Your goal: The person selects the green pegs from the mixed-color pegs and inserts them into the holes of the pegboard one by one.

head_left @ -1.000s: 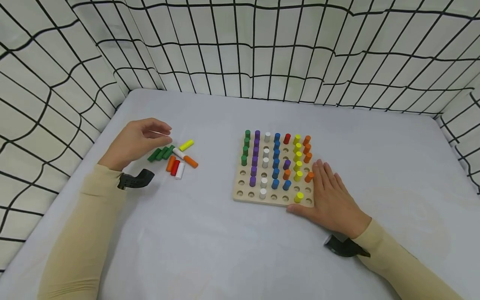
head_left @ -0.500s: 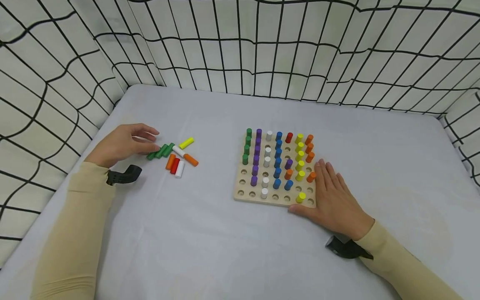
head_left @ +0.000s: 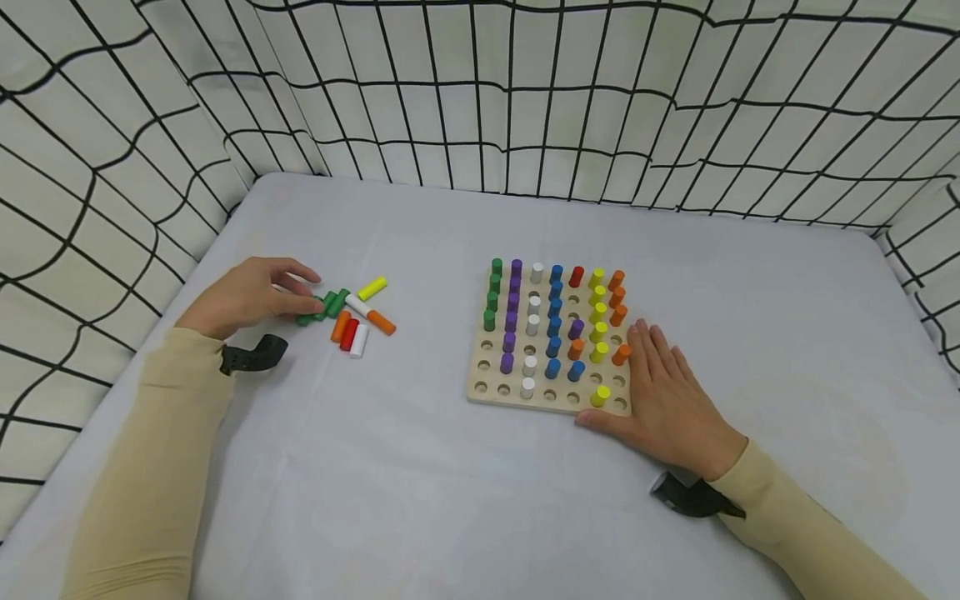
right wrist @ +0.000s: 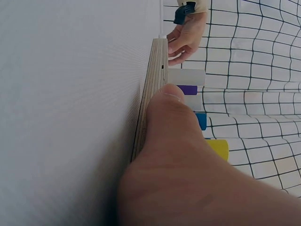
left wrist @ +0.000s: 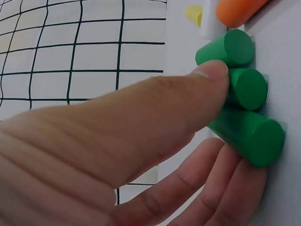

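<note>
In the head view my left hand (head_left: pixel 251 296) is at the left, at a loose group of pegs. Its thumb and fingers pinch the nearest green peg (left wrist: pixel 267 142), with the thumb tip also against the middle green peg (left wrist: pixel 250 89); a third green peg (left wrist: pixel 237 48) lies beside them. My right hand (head_left: pixel 675 404) lies flat along the right side of a wooden pegboard (head_left: pixel 492 377), thumb at its front edge. Upright pegs in green, purple, white, blue, red, yellow and orange stand in the board, with several bare holes among them.
Near the green pegs lie a yellow peg (head_left: pixel 372 288), two orange pegs (head_left: pixel 382 322), a red peg (head_left: pixel 348 335) and two white pegs (head_left: pixel 359 342). White cloth (head_left: pixel 420 492) covers the table. Black netting (head_left: pixel 450 83) over pale walls borders its back and sides.
My left hand has moved left and down from above the loose pegs to the green ones, its thumb and fingers coming onto them. The right hand stays at the board.
</note>
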{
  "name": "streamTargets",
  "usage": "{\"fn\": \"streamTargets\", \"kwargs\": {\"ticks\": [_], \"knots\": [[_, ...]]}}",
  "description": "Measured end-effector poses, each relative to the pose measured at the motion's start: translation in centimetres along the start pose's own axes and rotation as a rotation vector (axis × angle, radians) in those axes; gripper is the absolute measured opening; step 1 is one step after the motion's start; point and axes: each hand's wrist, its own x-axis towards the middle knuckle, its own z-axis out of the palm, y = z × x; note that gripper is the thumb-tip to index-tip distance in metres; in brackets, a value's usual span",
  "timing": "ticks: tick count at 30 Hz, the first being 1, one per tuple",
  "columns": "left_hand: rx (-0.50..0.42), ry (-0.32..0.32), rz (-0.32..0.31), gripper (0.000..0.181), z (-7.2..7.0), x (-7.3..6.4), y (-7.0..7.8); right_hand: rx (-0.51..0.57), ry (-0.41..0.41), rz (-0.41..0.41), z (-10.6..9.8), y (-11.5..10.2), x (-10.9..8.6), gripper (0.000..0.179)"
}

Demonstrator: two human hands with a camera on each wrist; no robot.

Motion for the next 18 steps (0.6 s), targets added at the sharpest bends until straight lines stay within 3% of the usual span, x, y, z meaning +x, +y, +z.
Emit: {"fn": "streamTargets", "kwargs": {"ticks": [10, 18], "knots": [[0.021, 0.005, 0.025, 0.059, 0.11, -0.18, 0.69, 0.002, -0.006, 0.009, -0.06, 0.01, 0.09, 0.139], [0.017, 0.008, 0.036, 0.058, 0.16, -0.17, 0.42, -0.002, -0.006, 0.007, 0.08, 0.13, 0.12, 0.139]]}}
